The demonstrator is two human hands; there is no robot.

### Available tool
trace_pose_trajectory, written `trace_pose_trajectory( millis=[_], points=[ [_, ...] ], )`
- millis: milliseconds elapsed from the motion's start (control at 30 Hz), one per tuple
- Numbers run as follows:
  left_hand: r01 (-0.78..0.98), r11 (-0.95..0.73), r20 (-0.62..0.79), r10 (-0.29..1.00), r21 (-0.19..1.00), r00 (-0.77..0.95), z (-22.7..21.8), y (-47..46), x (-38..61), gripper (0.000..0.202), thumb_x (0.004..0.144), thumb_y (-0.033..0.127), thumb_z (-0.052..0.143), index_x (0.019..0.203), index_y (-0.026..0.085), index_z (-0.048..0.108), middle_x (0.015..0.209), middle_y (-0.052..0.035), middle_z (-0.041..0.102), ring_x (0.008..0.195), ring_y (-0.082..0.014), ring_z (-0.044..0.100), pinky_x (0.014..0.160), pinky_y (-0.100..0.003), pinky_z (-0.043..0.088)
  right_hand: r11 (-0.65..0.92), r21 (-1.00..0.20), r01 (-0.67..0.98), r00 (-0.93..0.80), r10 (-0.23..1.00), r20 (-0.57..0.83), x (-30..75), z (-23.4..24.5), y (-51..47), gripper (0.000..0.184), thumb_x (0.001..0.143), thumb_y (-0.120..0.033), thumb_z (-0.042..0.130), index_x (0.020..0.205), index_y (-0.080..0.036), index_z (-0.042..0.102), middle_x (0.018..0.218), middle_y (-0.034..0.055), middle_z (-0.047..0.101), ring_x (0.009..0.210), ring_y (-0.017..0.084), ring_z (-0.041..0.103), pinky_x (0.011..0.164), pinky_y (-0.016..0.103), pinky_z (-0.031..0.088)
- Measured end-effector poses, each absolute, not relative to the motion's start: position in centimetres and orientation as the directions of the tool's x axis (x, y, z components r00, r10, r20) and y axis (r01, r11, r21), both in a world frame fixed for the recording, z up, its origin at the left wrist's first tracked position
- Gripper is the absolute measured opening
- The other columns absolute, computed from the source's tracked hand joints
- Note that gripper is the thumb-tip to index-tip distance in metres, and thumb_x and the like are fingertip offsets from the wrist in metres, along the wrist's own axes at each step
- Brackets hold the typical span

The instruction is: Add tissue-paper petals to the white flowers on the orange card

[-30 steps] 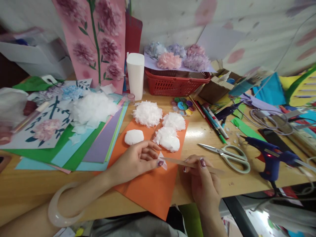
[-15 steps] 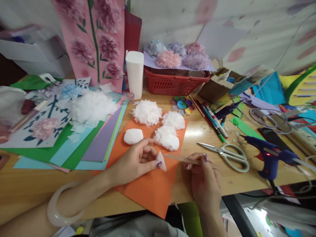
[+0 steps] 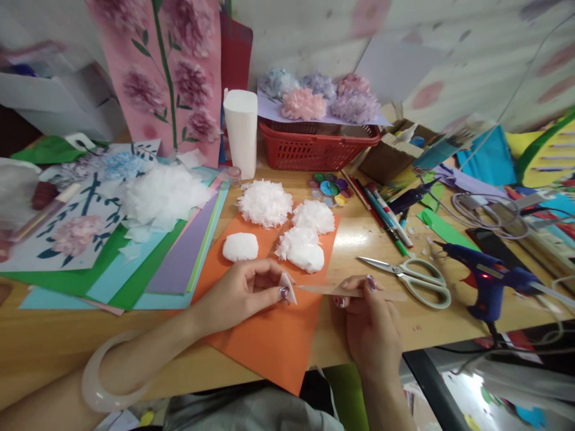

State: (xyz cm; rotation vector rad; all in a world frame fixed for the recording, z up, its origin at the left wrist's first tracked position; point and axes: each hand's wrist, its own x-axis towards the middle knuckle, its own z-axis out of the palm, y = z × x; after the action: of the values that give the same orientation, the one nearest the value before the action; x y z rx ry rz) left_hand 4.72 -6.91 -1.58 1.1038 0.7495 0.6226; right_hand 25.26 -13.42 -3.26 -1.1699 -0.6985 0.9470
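Note:
Between its thumb and fingers, my left hand (image 3: 245, 296) pinches a small folded white tissue piece (image 3: 290, 288) above the orange sheet (image 3: 274, 350). My right hand (image 3: 372, 323) grips a thin, flat, pointed wooden stick (image 3: 321, 290), its tip close by the tissue; whether they touch I cannot tell. On the far part of the sheet sit a ruffled white tissue flower (image 3: 264, 203), a smaller white flower (image 3: 313, 216) and a partly covered white pad (image 3: 300, 248) with petals at its left. A bare, smooth white oval pad (image 3: 241, 246) lies at the left.
Scissors (image 3: 406, 275) and a blue glue gun (image 3: 489, 278) with a red light lie at right. Loose white tissue (image 3: 162, 197) is heaped on coloured papers at left. Behind stand a white roll (image 3: 241, 134) and a red basket (image 3: 314, 149) bearing paper flowers. Pens (image 3: 389, 215) lie right of centre.
My left hand, with the tissue piece, has shifted slightly left and tilted the piece. The stick's tip stays near it. The whole view has moved a little.

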Motion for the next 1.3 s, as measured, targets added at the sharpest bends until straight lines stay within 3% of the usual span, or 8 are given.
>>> trace_pose_trajectory(
  millis=[300, 633, 1033, 1200, 1300],
  points=[
    [0.041, 0.343, -0.302, 0.756, 0.938, 0.581, -1.18, -6.88, 4.9, 0.012, 0.075, 0.024, 0.073, 0.082, 0.017, 0.066, 0.078, -0.0001, 0.074, 0.077, -0.0131, 0.069, 0.075, -0.024, 0.054, 0.131, -0.959, -0.25, 0.314, 0.948, 0.048, 25.28, -3.52, -13.81, 0.033, 0.094, -0.046, 0.066, 0.075, -0.021, 0.072, 0.068, -0.0005, 0.062, 0.058, 0.013, 0.051, 0.059, 0.028, 0.043],
    [0.197, 0.237, -0.308, 0.71, 0.951, 0.633, -0.76, -6.86, 4.79, 0.016, 0.086, 0.033, 0.064, 0.086, 0.016, 0.067, 0.079, -0.0007, 0.069, 0.075, -0.0138, 0.063, 0.073, -0.026, 0.05, 0.177, -0.951, -0.252, 0.305, 0.948, 0.095, 25.21, -3.09, -13.62, 0.034, 0.096, -0.045, 0.064, 0.073, -0.023, 0.074, 0.06, -0.0014, 0.058, 0.057, 0.013, 0.051, 0.058, 0.028, 0.041],
    [0.115, 0.331, -0.319, 0.667, 0.937, 0.674, -0.87, -7.12, 4.56, 0.02, 0.082, 0.035, 0.07, 0.091, 0.017, 0.066, 0.084, -0.0016, 0.068, 0.079, -0.0151, 0.062, 0.071, -0.025, 0.05, 0.149, -0.959, -0.24, 0.374, 0.926, 0.05, 25.21, -3.16, -13.58, 0.034, 0.092, -0.05, 0.067, 0.072, -0.023, 0.073, 0.061, -0.0007, 0.057, 0.059, 0.015, 0.05, 0.057, 0.028, 0.04],
    [0.168, 0.243, -0.294, 0.723, 0.955, 0.625, -0.97, -7.07, 4.78, 0.02, 0.091, 0.037, 0.063, 0.084, 0.018, 0.066, 0.08, -0.0016, 0.069, 0.078, -0.0149, 0.065, 0.074, -0.026, 0.051, 0.165, -0.951, -0.261, 0.381, 0.923, 0.056, 25.16, -3.44, -13.77, 0.028, 0.092, -0.045, 0.07, 0.074, -0.024, 0.074, 0.073, 0.0002, 0.062, 0.062, 0.014, 0.051, 0.06, 0.028, 0.042],
    [0.131, 0.256, -0.281, 0.734, 0.958, 0.618, -1.0, -7.08, 4.79, 0.02, 0.091, 0.036, 0.062, 0.084, 0.018, 0.065, 0.078, -0.0006, 0.069, 0.077, -0.0147, 0.067, 0.074, -0.025, 0.054, 0.18, -0.951, -0.252, 0.381, 0.922, 0.074, 25.0, -3.19, -13.7, 0.03, 0.093, -0.044, 0.068, 0.072, -0.024, 0.073, 0.069, 0.0002, 0.061, 0.061, 0.014, 0.052, 0.059, 0.029, 0.043]
  ],
)
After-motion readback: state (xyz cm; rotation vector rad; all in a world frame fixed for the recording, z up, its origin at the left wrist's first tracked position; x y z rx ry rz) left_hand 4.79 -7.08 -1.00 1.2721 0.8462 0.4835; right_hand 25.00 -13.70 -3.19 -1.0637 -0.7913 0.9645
